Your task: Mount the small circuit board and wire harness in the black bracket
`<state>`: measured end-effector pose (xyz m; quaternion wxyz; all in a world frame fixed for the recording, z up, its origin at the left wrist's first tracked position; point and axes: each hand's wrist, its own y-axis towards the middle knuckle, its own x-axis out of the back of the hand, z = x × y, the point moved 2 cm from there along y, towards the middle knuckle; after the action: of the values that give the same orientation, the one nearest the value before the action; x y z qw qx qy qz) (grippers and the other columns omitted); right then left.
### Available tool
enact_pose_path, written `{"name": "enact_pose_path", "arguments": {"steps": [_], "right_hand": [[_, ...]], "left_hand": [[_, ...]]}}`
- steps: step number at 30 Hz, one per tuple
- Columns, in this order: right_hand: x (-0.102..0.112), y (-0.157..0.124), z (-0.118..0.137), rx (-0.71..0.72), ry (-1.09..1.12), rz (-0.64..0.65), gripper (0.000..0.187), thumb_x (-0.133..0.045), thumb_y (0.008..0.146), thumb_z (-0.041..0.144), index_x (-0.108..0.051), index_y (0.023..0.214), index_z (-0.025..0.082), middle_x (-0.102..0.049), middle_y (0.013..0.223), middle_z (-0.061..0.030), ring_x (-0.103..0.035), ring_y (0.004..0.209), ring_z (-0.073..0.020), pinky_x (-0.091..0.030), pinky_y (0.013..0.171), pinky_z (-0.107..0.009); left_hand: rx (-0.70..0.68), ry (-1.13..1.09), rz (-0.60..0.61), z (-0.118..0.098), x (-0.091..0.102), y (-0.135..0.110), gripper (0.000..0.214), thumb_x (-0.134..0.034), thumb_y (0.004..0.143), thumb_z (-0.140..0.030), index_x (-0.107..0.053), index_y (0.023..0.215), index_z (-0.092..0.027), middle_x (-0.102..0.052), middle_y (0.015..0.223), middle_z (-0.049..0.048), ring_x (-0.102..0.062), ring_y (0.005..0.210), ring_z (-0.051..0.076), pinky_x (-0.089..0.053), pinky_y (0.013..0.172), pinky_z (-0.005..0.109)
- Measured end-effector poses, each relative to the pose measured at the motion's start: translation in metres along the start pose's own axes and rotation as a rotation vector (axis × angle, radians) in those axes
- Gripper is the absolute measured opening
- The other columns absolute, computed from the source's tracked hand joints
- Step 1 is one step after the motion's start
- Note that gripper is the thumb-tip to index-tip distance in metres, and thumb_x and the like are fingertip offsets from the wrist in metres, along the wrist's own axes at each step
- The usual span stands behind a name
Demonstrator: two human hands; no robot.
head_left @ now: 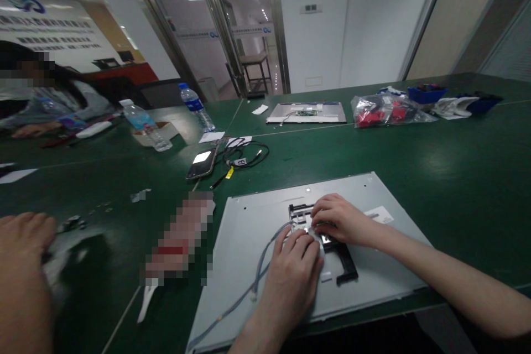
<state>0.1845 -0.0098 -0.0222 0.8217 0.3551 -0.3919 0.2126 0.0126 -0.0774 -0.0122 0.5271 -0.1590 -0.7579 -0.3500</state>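
A grey metal monitor back panel (257, 221) lies flat on the green table in front of me. A black plastic bracket (346, 265) with a small circuit board sits on its middle. My left hand (292, 271) rests on the panel with fingers curled over the near end of the board, beside a grey cable (259, 271) that runs off the panel's front left. My right hand (342, 220) presses down on the bracket's far part, fingers bent and together. What lies under the fingers is hidden.
A phone (202, 163) and black cable (244, 157) lie beyond the panel. Two water bottles (145, 124) stand at left. A second panel (307, 113), a plastic bag (388, 109) and a blue tray (426, 92) lie at the back. Another person's hand (22, 265) is at near left.
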Motion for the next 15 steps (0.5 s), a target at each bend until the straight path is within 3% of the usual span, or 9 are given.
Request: {"name": "enact_pose_path", "arguments": {"steps": [8,15], "right_hand": [[-0.001,0.0001,-0.0003,0.008,-0.006,-0.014,0.001,-0.066,0.086,0.019,-0.066,0.086,0.019,-0.069,0.093,-0.0043,-0.061,0.095,-0.0191,-0.042,0.089,-0.037],[-0.0002,0.0005,0.0012,0.001,-0.001,-0.01,0.001,-0.065,0.087,0.019,-0.066,0.086,0.019,-0.069,0.094,-0.0041,-0.061,0.096,-0.0195,-0.041,0.089,-0.037]], "left_hand": [[-0.034,0.003,-0.039,-0.0008,0.0009,0.0007,0.017,-0.049,0.092,-0.017,-0.064,0.099,-0.02,-0.066,0.097,0.0049,-0.058,0.104,0.023,-0.035,0.107,0.051],[-0.025,-0.005,-0.021,0.0002,-0.0007,-0.0009,0.018,-0.048,0.092,-0.016,-0.063,0.101,-0.019,-0.065,0.114,0.0064,-0.055,0.112,0.025,-0.034,0.108,0.052]]}}
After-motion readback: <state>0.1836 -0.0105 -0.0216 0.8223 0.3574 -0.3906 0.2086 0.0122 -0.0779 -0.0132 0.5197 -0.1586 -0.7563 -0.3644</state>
